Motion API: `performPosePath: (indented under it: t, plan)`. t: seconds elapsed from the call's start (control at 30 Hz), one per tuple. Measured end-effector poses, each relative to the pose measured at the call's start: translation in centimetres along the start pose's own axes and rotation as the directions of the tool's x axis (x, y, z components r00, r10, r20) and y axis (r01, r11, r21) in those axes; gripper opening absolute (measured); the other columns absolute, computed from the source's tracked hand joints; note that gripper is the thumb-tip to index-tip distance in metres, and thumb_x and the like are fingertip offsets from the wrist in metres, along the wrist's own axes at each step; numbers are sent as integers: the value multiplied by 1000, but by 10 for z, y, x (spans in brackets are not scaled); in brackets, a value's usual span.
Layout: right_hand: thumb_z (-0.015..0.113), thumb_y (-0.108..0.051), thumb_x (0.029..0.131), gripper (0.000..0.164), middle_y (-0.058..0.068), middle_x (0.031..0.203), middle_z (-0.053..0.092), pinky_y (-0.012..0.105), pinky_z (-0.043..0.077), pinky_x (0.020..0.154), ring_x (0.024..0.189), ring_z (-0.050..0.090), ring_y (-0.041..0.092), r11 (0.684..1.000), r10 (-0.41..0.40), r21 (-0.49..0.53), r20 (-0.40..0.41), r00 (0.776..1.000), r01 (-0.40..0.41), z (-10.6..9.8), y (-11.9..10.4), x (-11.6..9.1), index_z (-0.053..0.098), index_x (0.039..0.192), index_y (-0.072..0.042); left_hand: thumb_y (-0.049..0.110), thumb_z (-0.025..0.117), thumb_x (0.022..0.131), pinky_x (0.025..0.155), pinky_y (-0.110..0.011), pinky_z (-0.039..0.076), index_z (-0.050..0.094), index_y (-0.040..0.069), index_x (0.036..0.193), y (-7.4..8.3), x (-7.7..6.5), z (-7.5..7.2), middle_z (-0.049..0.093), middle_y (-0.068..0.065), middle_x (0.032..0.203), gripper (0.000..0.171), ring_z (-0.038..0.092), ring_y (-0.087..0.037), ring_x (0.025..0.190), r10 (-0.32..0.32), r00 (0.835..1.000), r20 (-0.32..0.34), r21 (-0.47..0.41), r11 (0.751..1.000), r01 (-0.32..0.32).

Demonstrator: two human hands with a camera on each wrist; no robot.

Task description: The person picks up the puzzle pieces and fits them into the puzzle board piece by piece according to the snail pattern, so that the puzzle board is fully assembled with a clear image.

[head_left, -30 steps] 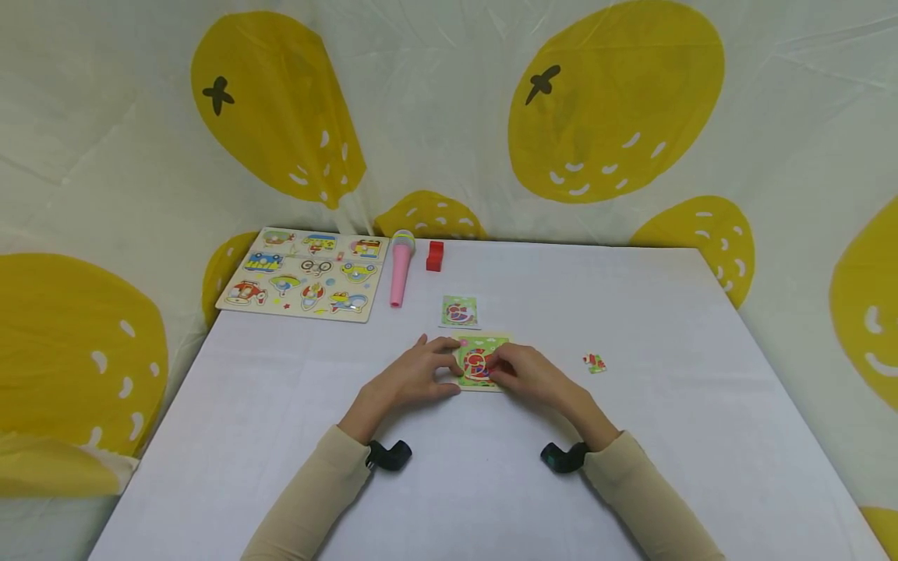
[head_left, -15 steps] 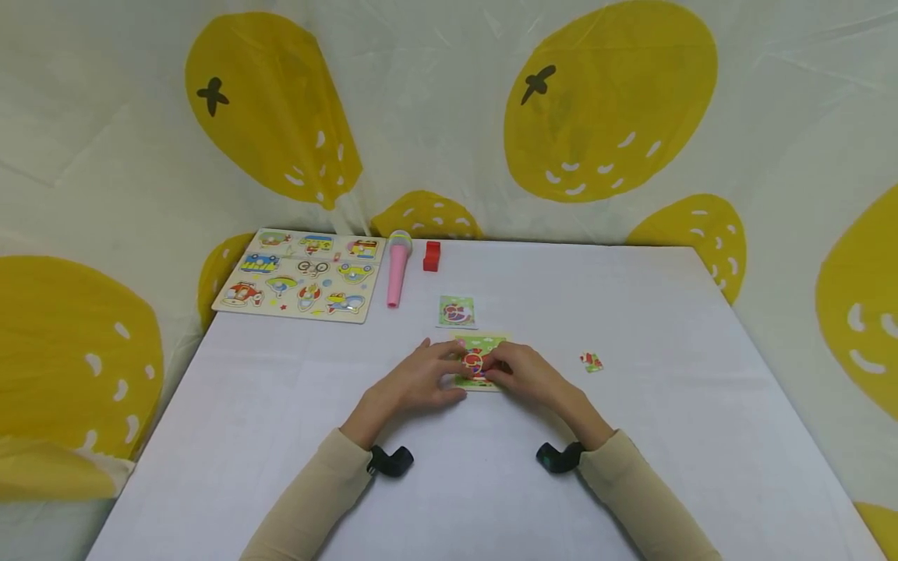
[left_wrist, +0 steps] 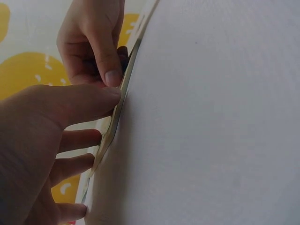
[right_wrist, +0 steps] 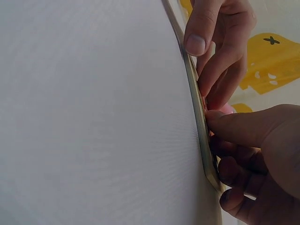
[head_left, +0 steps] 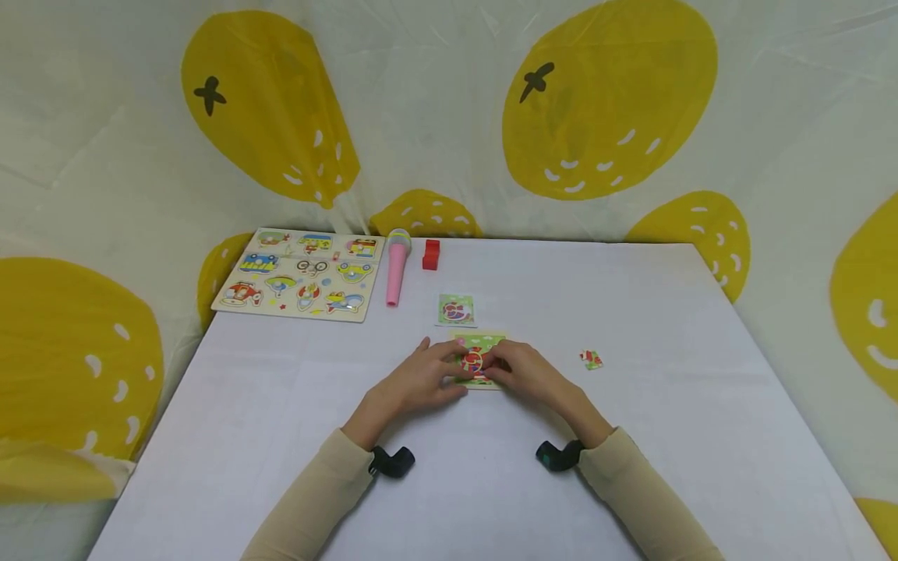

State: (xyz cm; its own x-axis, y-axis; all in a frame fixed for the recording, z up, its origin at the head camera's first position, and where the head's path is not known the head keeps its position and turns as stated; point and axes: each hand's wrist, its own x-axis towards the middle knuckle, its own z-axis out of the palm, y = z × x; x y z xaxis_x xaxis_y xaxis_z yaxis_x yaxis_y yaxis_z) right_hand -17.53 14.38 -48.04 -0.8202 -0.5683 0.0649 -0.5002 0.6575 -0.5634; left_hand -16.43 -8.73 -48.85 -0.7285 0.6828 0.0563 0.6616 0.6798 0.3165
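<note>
A small puzzle board [head_left: 482,340] with a green picture and a red round figure lies on the table between both hands. My left hand [head_left: 419,377] rests on the board's left side with its fingers spread; fingertips reach onto the picture, and the thumb [left_wrist: 101,99] lies at the near edge. My right hand [head_left: 529,372] has thumb and fingers curled together over the board's right part, pinching a small puzzle piece that they mostly hide. In the right wrist view the right thumb [right_wrist: 239,125] is right at the board's edge, close to the left fingertips.
Loose puzzle pieces [head_left: 592,359] lie to the right. Behind the board is a small green picture card [head_left: 456,310]. Farther back stand a red block [head_left: 431,255], a pink toy microphone [head_left: 396,273] and a wooden vehicle puzzle [head_left: 298,274]. A patterned cloth hangs behind the table.
My left fingers have slid slightly right, farther over the picture. The right hand stays at the board's right part with barely any movement. The view has shifted a little.
</note>
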Motion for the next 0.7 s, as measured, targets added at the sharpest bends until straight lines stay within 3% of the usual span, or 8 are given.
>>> performPosePath:
  t: [0.37, 0.7]
  plan:
    - [70, -19, 84, 11, -6, 84, 61, 22, 47, 66, 75, 53, 7, 999, 50, 10, -24, 998, -50, -16, 2, -7, 68, 94, -15, 36, 65, 86, 109, -63, 27, 69, 29, 110, -2, -1, 1, 49, 2, 138, 25, 39, -18, 136, 35, 999, -34, 1, 999, -35]
    - [69, -22, 83, 25, 1, 97, 64, 25, 47, 70, 84, 55, 13, 991, 127, -23, -79, 989, -129, -38, 16, -26, 65, 104, -10, 39, 64, 86, 111, -59, 26, 68, 32, 109, -1, 0, 4, 49, 4, 137, 24, 38, -15, 136, 2, 999, -33, 31, 1000, -1]
